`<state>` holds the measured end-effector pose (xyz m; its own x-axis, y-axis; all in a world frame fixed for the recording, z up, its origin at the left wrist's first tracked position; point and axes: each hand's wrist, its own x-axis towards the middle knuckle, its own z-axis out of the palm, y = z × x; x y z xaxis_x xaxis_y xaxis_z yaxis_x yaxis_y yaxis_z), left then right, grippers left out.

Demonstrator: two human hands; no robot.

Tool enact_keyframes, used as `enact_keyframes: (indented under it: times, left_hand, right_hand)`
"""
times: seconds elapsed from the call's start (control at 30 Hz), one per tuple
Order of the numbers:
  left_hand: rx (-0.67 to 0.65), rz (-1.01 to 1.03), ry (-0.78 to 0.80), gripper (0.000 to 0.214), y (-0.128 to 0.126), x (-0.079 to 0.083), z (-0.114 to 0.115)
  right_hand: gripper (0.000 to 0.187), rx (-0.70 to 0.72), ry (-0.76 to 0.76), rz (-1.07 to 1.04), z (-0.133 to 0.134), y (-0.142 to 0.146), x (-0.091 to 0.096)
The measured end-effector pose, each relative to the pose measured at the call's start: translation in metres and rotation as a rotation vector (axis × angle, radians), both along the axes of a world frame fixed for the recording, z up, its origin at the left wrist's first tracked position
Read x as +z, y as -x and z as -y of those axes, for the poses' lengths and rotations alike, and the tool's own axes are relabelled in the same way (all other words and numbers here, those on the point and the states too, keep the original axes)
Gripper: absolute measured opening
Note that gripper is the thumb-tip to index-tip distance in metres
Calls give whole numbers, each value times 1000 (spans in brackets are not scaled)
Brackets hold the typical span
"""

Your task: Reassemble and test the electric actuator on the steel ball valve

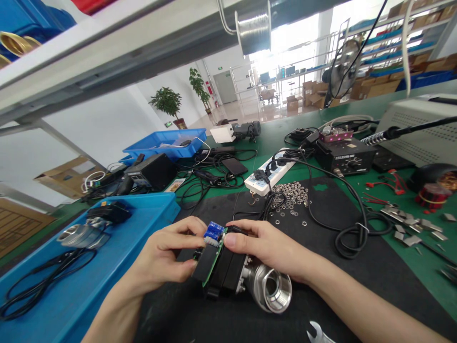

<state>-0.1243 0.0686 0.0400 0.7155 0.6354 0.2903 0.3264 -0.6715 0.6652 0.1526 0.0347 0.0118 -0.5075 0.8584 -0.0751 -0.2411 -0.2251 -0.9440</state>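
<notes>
A black motorised valve (228,276) with a steel threaded body (272,289) lies on the black mat (321,286). A green circuit board (213,250) with blue parts on top stands at its open end. My left hand (167,259) pinches the board's left side with thumb and fingers. My right hand (266,247) rests over the black housing, fingertips on the board's top edge.
To the left stands a blue tray (78,295) with another valve (80,233) and black cables. Several steel washers (294,195), a white power strip (269,174), a soldering station (344,157) and looped cable (352,233) lie behind. A spanner (317,333) lies at the front edge.
</notes>
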Motion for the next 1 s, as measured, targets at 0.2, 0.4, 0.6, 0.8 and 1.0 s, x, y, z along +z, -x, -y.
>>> enact_keyframes:
  times: [0.2, 0.4, 0.6, 0.8, 1.0]
  left_hand:
    - [-15, 3, 12, 36, -1, 1, 0]
    - [-16, 0, 16, 36, 0, 0, -1]
    - [-23, 2, 8, 38, 0, 1, 0]
    - [-12, 12, 0, 38, -2, 1, 0]
    - [2, 15, 9, 36, -5, 3, 2]
  right_hand:
    - [71, 1, 5, -11, 1, 0, 0]
    - [71, -5, 13, 1, 0, 0, 0]
    - [71, -8, 3, -3, 0, 0, 0]
    - [73, -2, 25, -22, 1, 1, 1]
    - [73, 15, 30, -29, 0, 0, 1]
